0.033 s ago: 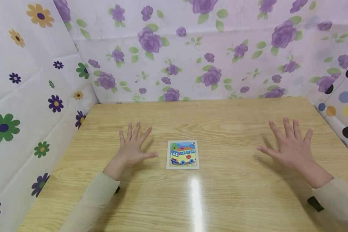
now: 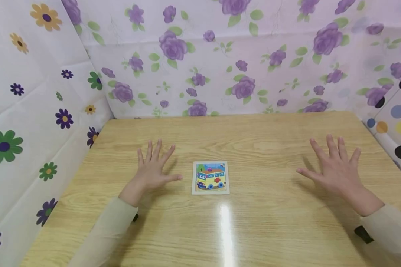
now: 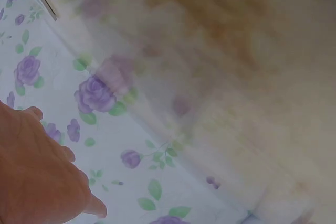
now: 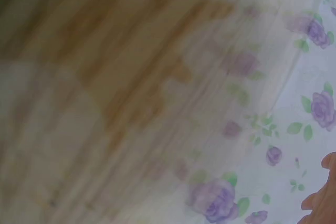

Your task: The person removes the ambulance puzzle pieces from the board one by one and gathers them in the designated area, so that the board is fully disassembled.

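Observation:
A small square picture puzzle (image 2: 210,178) with a pale frame lies flat on the wooden table, showing a yellow ambulance with eyes and a red cross. To its left, my left hand (image 2: 151,174) is spread with straight fingers, the thumb pointing at the puzzle's left edge with a small gap between. Farther off on the right, my right hand (image 2: 337,172) is spread the same way, palm down. Neither hand holds anything. The left wrist view shows the back of the left hand (image 3: 42,171); only fingertips of the right hand (image 4: 317,198) appear in the right wrist view.
The wooden table (image 2: 260,222) carries a bright light reflection at the front middle. A white curtain with purple roses (image 2: 214,59) stands behind it. Flowered cloth (image 2: 30,111) borders the left side, and dotted cloth (image 2: 394,122) the right.

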Tool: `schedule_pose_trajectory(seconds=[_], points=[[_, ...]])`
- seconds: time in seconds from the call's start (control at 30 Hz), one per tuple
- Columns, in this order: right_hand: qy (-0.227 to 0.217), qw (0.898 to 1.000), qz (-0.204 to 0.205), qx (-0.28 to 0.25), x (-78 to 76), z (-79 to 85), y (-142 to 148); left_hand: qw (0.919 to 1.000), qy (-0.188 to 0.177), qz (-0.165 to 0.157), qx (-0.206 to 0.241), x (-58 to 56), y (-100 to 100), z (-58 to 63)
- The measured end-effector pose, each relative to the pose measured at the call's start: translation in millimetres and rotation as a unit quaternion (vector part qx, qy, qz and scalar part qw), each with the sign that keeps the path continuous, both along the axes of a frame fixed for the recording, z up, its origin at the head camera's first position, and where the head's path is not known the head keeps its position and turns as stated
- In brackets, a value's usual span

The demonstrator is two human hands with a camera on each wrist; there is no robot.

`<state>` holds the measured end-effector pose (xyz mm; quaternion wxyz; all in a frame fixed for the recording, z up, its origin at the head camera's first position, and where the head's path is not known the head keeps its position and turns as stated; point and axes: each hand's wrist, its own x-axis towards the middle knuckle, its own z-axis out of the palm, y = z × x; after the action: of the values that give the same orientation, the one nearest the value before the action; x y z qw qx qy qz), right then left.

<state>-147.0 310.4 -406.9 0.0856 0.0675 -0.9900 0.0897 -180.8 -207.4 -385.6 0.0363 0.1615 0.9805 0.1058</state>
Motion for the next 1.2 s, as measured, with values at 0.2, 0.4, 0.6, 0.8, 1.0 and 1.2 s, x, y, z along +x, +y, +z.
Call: schedule_pose_trajectory(seconds=[0.2,0.4,0.6,0.8,1.0,1.2], points=[[-0.007,1.000,0.003,-0.003,-0.3,-0.8,1.1,1.0000,-0.001,0.001,0.001,0.3,0.8,2.1],[0.011,1.000,0.011,-0.005,-0.5,2.5,2.4,1.0000,-0.005,-0.006,0.006,-0.3,6.6,4.9],[0.034,0.999,0.031,0.016,-3.3,12.0,-6.2,0.9995,0.018,-0.025,-0.004,1.2,10.1,6.6],[0.037,0.998,0.046,0.004,-4.5,28.3,-25.4,0.9971,0.049,-0.058,-0.006,-0.8,16.3,13.9],[0.099,0.991,0.092,-0.022,-7.3,40.2,-45.5,0.9920,0.089,-0.088,-0.019,-0.9,24.4,18.9],[0.114,0.985,0.116,-0.059,-10.7,44.5,-67.0,0.9844,0.111,-0.134,-0.027,5.2,36.0,18.4]])
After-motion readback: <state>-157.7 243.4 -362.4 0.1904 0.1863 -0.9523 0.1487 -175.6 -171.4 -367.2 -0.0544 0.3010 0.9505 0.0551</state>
